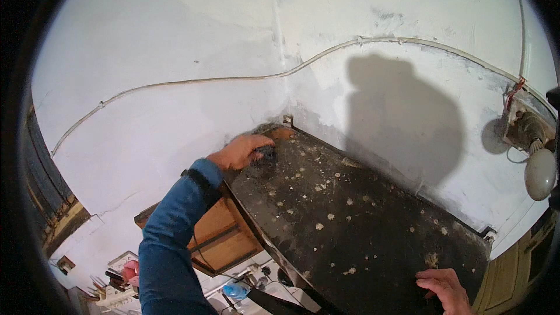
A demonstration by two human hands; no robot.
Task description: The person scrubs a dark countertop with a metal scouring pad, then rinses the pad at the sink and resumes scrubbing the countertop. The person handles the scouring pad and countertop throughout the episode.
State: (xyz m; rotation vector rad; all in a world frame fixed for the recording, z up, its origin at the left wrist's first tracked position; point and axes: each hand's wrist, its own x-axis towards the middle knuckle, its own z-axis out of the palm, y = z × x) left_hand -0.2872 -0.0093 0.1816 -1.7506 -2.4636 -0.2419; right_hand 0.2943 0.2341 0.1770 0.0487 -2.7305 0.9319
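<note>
My left hand (238, 153), at the end of a blue sleeve, reaches to the far left corner of a dark, dusty cabinet top (303, 210). Its fingers are closed around a dark, rough wad (265, 151), pressed to the surface; whether it is a rag or a scouring pad I cannot tell. White specks and flakes dot the dark top, and a brownish patch (283, 134) shows by the corner. At the near right, my right hand (444, 289) rests on the top with fingers apart and nothing visible in it; the lower frame edge cuts it off.
White walls meet behind the cabinet top, with a cable (216, 79) running along them. A bulb (539, 174) hangs on the right wall. Metal brackets (489, 234) stand at the top's back edge. Below lie an open wooden door (224, 234) and a blue-capped object (235, 290).
</note>
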